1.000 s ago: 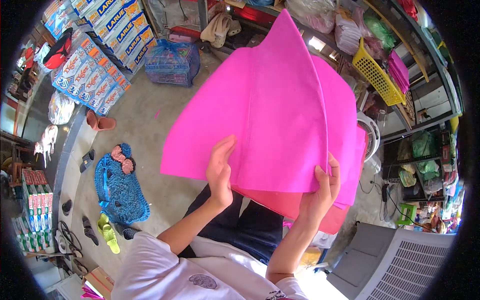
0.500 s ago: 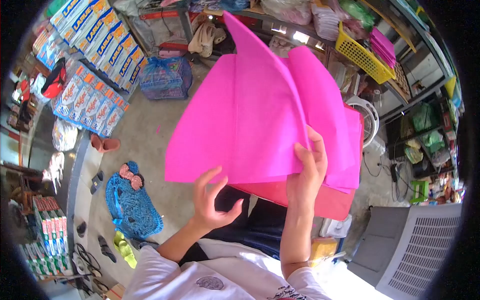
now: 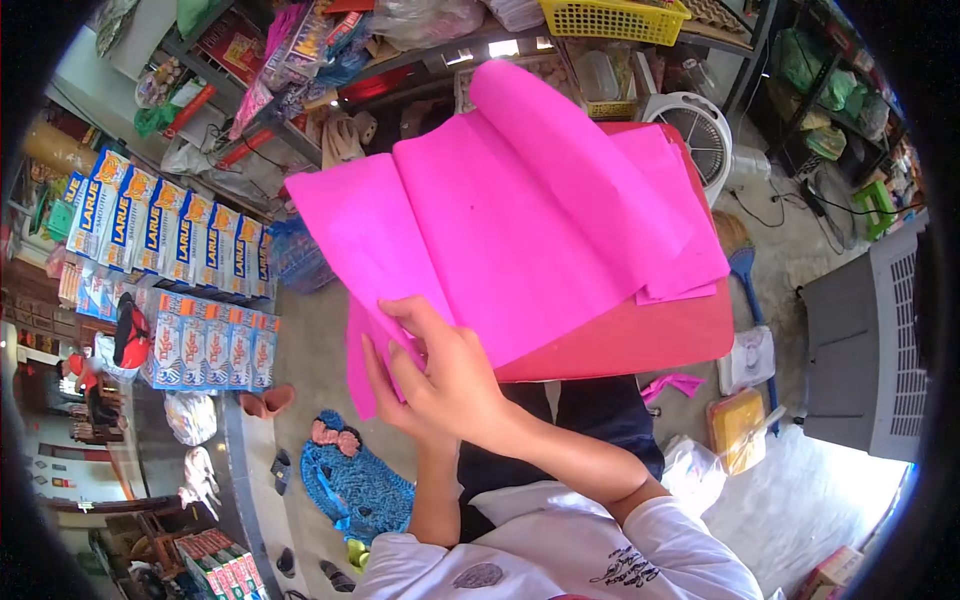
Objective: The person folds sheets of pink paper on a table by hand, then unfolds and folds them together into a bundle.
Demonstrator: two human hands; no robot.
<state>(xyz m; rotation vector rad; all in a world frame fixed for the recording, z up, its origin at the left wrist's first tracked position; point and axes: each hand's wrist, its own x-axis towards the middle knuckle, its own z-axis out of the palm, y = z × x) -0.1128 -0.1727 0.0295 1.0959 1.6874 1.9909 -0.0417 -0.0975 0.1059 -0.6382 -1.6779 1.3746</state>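
Observation:
A large bright pink sheet [image 3: 500, 220], which looks like thin cloth or paper, spreads across a red board or tabletop [image 3: 640, 335]. One part of it is rolled over into a loose fold toward the upper right. My right hand [image 3: 465, 385] reaches across to the left and grips the sheet near its left edge, where a narrow flap hangs down. Beneath it, my left hand [image 3: 393, 400] is partly covered, its fingers closed on that same edge. More pink sheets [image 3: 690, 270] lie flat at the right side of the red surface.
Beer cartons [image 3: 165, 230] are stacked on the left. A blue mat [image 3: 350, 480] lies on the floor. A white fan [image 3: 695, 140], a broom [image 3: 738, 250] and a grey air cooler [image 3: 860, 330] stand to the right. A yellow basket [image 3: 615, 20] sits on the back shelf.
My right hand has moved from the sheet's right part across to its left edge, beside my left hand, which has closed. The raised sheet has come down flatter. The view has turned.

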